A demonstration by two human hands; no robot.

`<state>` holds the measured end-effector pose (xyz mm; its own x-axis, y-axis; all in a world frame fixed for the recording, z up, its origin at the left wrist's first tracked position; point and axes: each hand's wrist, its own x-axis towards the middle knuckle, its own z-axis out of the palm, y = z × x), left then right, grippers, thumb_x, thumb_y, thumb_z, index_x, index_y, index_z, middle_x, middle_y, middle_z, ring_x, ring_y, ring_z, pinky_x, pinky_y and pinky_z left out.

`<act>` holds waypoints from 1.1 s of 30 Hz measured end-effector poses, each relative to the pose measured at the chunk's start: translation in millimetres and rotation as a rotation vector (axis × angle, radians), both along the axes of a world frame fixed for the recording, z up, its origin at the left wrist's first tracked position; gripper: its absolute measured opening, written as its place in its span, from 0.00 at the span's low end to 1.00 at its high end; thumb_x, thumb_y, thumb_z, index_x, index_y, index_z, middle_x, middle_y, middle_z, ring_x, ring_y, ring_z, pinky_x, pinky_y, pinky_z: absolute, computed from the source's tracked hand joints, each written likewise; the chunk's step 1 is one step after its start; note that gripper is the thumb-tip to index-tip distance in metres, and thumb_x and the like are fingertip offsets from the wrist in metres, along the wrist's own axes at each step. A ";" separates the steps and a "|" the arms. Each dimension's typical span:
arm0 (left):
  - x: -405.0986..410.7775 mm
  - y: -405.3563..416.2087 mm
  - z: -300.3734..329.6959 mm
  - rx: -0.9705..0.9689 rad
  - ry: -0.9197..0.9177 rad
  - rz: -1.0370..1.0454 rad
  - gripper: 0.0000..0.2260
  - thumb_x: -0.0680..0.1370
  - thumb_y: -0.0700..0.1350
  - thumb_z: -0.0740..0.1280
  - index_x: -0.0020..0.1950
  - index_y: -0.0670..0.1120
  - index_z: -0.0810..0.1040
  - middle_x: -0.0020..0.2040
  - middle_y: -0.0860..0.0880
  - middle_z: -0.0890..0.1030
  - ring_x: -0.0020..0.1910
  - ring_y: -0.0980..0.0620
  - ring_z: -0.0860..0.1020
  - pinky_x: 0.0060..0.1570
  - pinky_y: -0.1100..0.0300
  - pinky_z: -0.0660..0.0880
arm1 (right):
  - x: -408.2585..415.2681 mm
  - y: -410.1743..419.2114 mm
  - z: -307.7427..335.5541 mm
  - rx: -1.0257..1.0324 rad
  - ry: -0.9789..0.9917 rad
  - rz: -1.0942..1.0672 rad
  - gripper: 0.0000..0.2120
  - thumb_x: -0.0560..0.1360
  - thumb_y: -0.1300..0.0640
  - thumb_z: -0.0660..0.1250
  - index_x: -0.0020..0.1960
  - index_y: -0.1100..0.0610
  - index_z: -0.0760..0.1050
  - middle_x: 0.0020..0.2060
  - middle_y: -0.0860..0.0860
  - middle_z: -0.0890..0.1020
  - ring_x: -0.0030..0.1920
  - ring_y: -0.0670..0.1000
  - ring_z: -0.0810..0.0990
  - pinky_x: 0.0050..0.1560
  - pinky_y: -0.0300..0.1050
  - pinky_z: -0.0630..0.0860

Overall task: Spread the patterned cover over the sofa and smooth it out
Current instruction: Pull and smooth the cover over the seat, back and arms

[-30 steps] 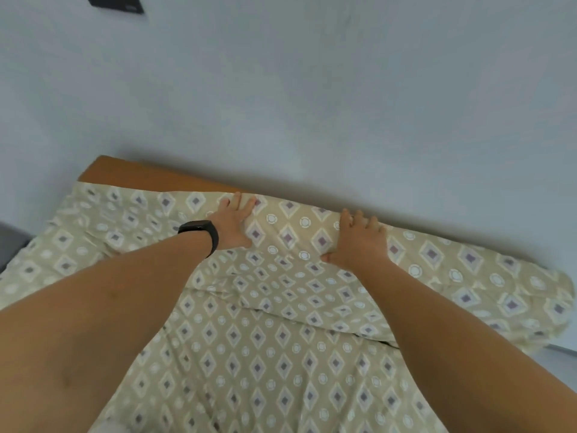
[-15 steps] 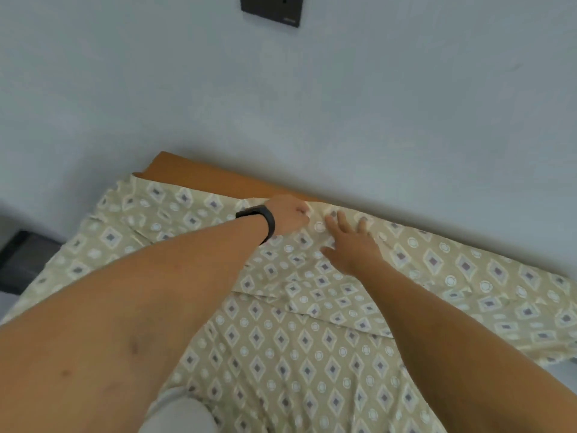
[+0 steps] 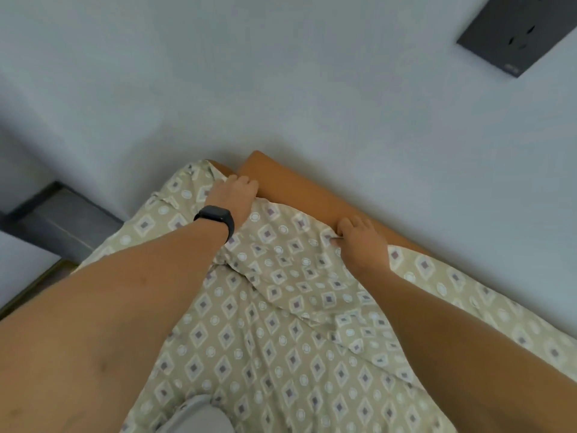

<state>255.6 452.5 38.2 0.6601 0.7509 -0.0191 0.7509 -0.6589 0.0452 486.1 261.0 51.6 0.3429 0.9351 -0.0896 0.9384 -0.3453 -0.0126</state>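
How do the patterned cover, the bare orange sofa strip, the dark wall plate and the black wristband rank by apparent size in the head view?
1. patterned cover
2. orange sofa strip
3. dark wall plate, partly cut off by the frame edge, so its place above the wristband is only apparent
4. black wristband

Dark wall plate (image 3: 520, 32) on the pale wall (image 3: 281, 89).

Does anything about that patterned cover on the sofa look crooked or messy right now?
Yes. The patterned cover is bunched into diagonal folds between the left hand and right hand, both gripping its top edge. A strip of the orange sofa back along the wall is still bare, so the cover sits short and uneven there.
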 end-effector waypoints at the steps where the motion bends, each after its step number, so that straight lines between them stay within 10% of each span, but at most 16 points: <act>1: -0.1 1.4 1.7 -0.002 -0.020 -0.037 0.08 0.78 0.32 0.62 0.52 0.43 0.73 0.50 0.42 0.77 0.46 0.41 0.74 0.37 0.49 0.66 | 0.5 2.0 4.2 0.000 0.025 0.019 0.04 0.82 0.51 0.64 0.51 0.51 0.72 0.51 0.48 0.77 0.55 0.55 0.75 0.44 0.48 0.67; 5: 17.5 24.2 30.4 -0.020 -0.235 0.098 0.05 0.82 0.37 0.59 0.56 0.40 0.72 0.44 0.39 0.79 0.34 0.41 0.72 0.31 0.49 0.68 | 20.0 12.9 36.8 0.178 0.027 -0.143 0.01 0.82 0.58 0.62 0.53 0.55 0.72 0.50 0.54 0.76 0.47 0.62 0.77 0.40 0.51 0.70; 13: 124.0 53.8 74.8 -0.255 -0.525 0.313 0.20 0.84 0.39 0.54 0.76 0.40 0.61 0.47 0.41 0.74 0.40 0.44 0.73 0.36 0.53 0.66 | 47.9 51.4 58.0 0.475 0.255 -0.474 0.05 0.83 0.59 0.60 0.52 0.61 0.70 0.54 0.57 0.73 0.43 0.55 0.70 0.45 0.52 0.69; 19: 103.6 56.7 -1.5 -0.282 -0.257 0.059 0.09 0.84 0.53 0.55 0.59 0.49 0.65 0.38 0.45 0.81 0.35 0.43 0.79 0.41 0.44 0.80 | 43.0 22.1 -14.5 0.381 0.261 -0.262 0.17 0.83 0.51 0.61 0.69 0.57 0.68 0.67 0.56 0.69 0.56 0.57 0.76 0.50 0.48 0.73; 25: 124.3 73.3 3.6 -0.218 0.112 -0.047 0.26 0.81 0.62 0.50 0.35 0.46 0.73 0.32 0.47 0.77 0.30 0.45 0.74 0.35 0.55 0.71 | 46.3 28.4 -25.2 0.214 0.094 -0.374 0.20 0.83 0.46 0.52 0.49 0.55 0.79 0.45 0.55 0.82 0.44 0.61 0.80 0.41 0.49 0.68; 33: 172.6 -0.1 -4.0 -0.120 -0.103 -0.205 0.22 0.78 0.57 0.55 0.30 0.45 0.67 0.27 0.47 0.73 0.27 0.45 0.70 0.32 0.54 0.69 | 47.1 29.8 -27.6 0.259 0.073 -0.395 0.19 0.81 0.48 0.55 0.45 0.57 0.81 0.41 0.56 0.84 0.41 0.62 0.82 0.45 0.52 0.75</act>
<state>428.2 452.3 34.2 0.8016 0.5973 -0.0249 0.5893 -0.7824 0.2013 533.2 290.8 24.0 0.6780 0.7293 0.0920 0.7295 -0.6522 -0.2063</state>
